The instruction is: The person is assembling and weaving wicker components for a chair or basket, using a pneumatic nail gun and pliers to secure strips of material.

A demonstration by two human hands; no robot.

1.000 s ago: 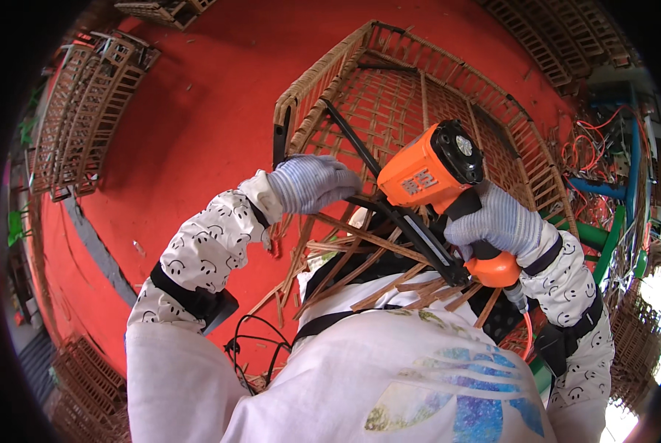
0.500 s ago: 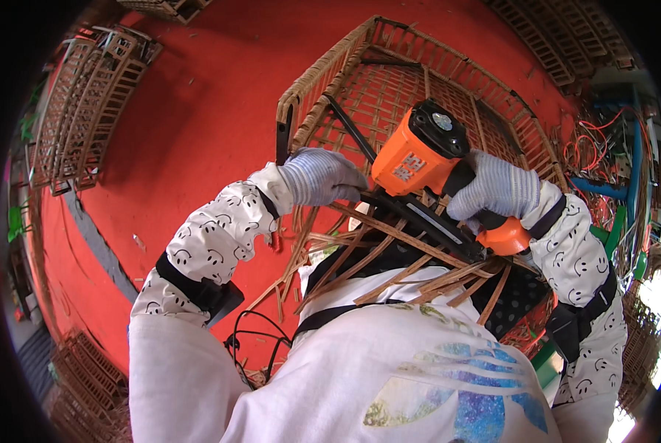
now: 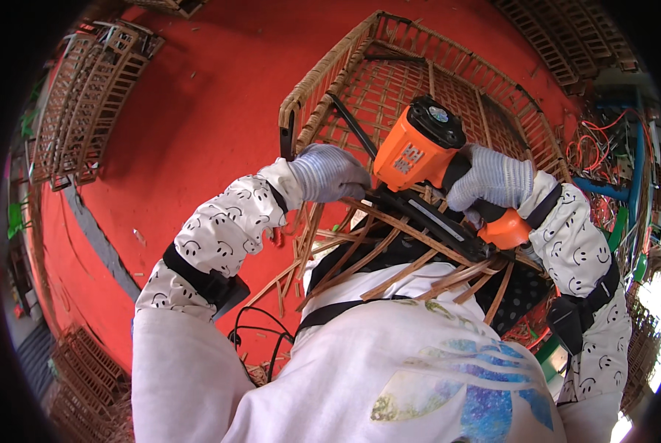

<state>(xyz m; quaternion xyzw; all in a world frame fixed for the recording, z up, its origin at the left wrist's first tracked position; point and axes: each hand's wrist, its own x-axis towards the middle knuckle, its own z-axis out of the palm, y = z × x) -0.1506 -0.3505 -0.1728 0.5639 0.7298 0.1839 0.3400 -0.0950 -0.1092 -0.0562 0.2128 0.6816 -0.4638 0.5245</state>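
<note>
An orange and black nail gun (image 3: 413,153) is gripped by my right hand (image 3: 495,179) in a striped glove, fingers wrapped round its handle. Its nose end points left, close to my left fingertips, and its black magazine lies over the rattan strips (image 3: 408,263). My gloved left hand (image 3: 329,174) is closed at the near left edge of a woven rattan basket (image 3: 460,63), apparently pinching a strip there; its fingertips are partly hidden. Loose strip ends stick out from the basket's near side toward my lap. The basket lies tilted in front of me, with dark frame bars showing.
Stacked rattan baskets (image 3: 94,103) stand at the far left, with more stacks (image 3: 567,44) at the far right and lower left. Red and blue hoses (image 3: 611,188) run along the right. A black cable (image 3: 260,336) hangs beside my lap. Scraps lie on the red floor (image 3: 197,96).
My left hand has shifted slightly to the right. The nail gun has tilted a little in my right hand and stays over the basket's near edge.
</note>
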